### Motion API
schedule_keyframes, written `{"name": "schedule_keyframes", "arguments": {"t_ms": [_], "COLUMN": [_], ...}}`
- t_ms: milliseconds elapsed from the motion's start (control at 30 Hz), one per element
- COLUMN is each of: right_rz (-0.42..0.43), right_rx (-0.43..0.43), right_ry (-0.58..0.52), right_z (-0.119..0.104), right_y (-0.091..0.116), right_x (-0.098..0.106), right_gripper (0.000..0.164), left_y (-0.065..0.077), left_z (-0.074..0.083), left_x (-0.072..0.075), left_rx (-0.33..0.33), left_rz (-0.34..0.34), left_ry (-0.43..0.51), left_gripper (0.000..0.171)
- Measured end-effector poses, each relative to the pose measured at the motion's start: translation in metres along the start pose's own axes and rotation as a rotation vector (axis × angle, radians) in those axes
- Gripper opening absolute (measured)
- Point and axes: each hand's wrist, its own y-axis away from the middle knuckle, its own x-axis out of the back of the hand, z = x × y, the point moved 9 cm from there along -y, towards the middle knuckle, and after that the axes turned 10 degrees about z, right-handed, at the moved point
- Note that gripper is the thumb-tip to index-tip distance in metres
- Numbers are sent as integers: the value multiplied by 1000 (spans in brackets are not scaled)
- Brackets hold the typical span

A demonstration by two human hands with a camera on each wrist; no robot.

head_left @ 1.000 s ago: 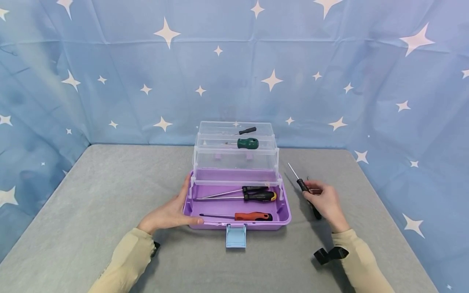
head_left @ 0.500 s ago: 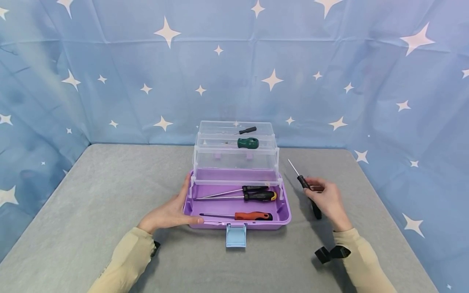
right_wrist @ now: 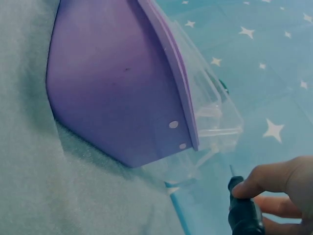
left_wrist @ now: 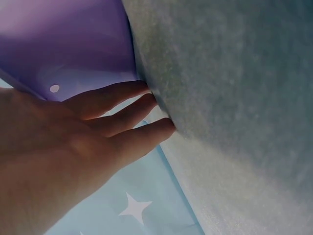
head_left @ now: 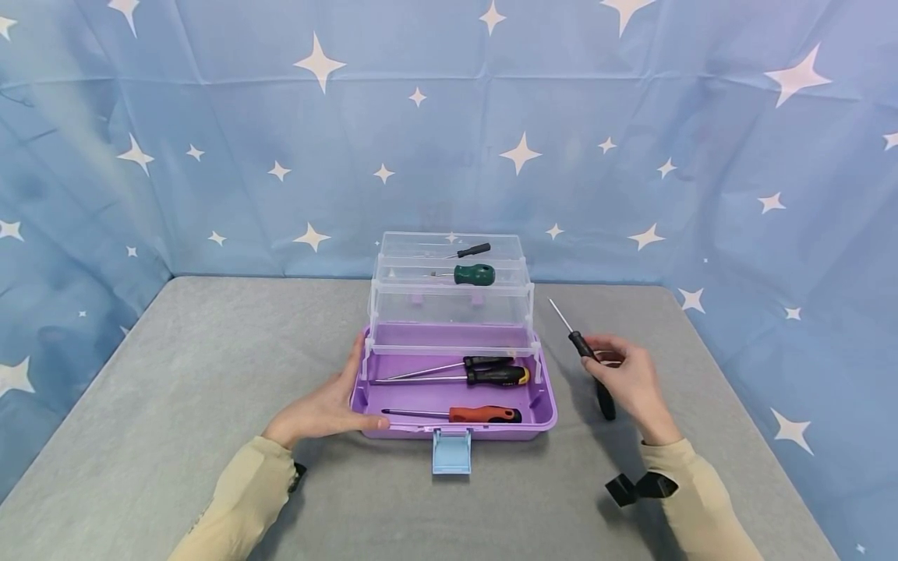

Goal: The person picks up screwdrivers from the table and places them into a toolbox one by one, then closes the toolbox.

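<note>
In the head view my right hand (head_left: 627,380) pinches a black-handled screwdriver (head_left: 579,343) above the table, right of the purple toolbox (head_left: 549,413). Its shaft points away and slightly left; the right wrist view shows thumb and fingers on the dark handle (right_wrist: 243,213). My left hand (head_left: 326,405) rests against the toolbox's left end, thumb on the front rim. The left wrist view shows its fingers (left_wrist: 142,137) extended along the purple side, down by the table. Inside the box lie an orange-handled screwdriver (head_left: 486,414), a black-and-yellow one (head_left: 498,376) and another black-handled one (head_left: 484,361).
Clear tiered trays (head_left: 449,335) stand unfolded above the back of the box. They carry a green-handled screwdriver (head_left: 475,274) and a small black one (head_left: 474,250). A light blue latch (head_left: 452,452) hangs at the front. Starry blue cloth (head_left: 449,156) rises behind the grey table (head_left: 231,335).
My right hand has shifted slightly right, and the held screwdriver's tip has moved a little farther away. The left hand and the toolbox stay where they were.
</note>
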Motion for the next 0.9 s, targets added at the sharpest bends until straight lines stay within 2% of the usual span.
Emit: {"name": "schedule_keyframes", "arguments": {"t_ms": [533, 900], "right_rz": [-14, -11], "right_rx": [-4, 63], "right_ry": [-26, -48], "right_z": [-10, -18], "right_y": [4, 5], "right_x": [2, 0], "right_gripper": [32, 31], "left_y": [0, -1], "left_z": [0, 1], "left_x": [0, -1], "left_rx": [-18, -21], "left_rz": [2, 1], "left_ry": [-1, 10], "left_gripper": [133, 132]}}
